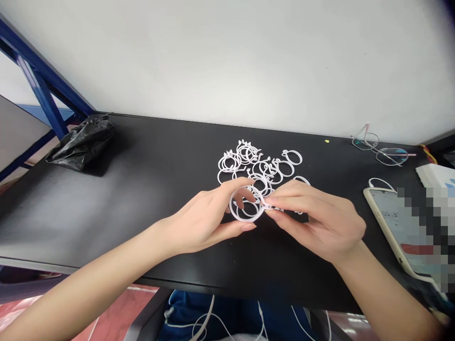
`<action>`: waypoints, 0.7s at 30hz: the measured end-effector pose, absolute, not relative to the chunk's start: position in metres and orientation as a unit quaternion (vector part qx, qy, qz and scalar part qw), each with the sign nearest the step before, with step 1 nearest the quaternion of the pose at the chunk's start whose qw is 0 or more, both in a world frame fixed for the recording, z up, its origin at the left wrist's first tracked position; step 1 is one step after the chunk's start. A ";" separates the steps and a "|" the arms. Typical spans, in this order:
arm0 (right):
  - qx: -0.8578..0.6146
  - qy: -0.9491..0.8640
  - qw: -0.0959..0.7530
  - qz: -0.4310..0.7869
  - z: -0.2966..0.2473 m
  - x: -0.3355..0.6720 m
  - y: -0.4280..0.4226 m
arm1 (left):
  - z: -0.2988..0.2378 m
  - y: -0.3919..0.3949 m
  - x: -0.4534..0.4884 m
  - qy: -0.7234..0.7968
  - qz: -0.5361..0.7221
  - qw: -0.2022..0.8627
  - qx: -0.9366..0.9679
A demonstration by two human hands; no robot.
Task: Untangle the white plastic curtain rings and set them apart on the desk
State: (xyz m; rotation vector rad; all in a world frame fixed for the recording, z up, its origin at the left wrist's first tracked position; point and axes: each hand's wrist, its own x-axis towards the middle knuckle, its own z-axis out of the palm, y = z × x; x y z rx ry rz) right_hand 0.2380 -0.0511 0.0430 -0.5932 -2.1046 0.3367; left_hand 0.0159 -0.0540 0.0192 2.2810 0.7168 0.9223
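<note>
Both my hands hold one white plastic ring (245, 212) just above the black table (142, 189). My left hand (209, 218) curls round the ring's left side, with thumb below and fingers above. My right hand (316, 218) pinches the ring's right end, where its small clasp sits, between thumb and fingertips. Just behind the held ring lies a pile of several similar white rings (259, 163), some overlapping.
A crumpled black plastic bag (83, 142) lies at the table's far left. Eyeglasses (380, 148) rest at the far right by the white wall. A phone (401, 227) with a white cable lies at the right edge. A blue metal frame (42, 90) stands at left.
</note>
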 end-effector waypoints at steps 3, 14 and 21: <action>-0.233 -0.872 0.418 0.104 0.043 0.243 -0.049 | 0.019 -0.054 0.016 0.276 0.336 0.269 0.859; -0.261 -0.903 0.331 0.080 0.042 0.245 -0.049 | 0.019 -0.054 0.015 0.289 0.346 0.260 0.854; -0.269 -0.905 0.310 0.110 0.040 0.247 -0.050 | 0.015 -0.052 0.015 0.261 0.342 0.279 0.859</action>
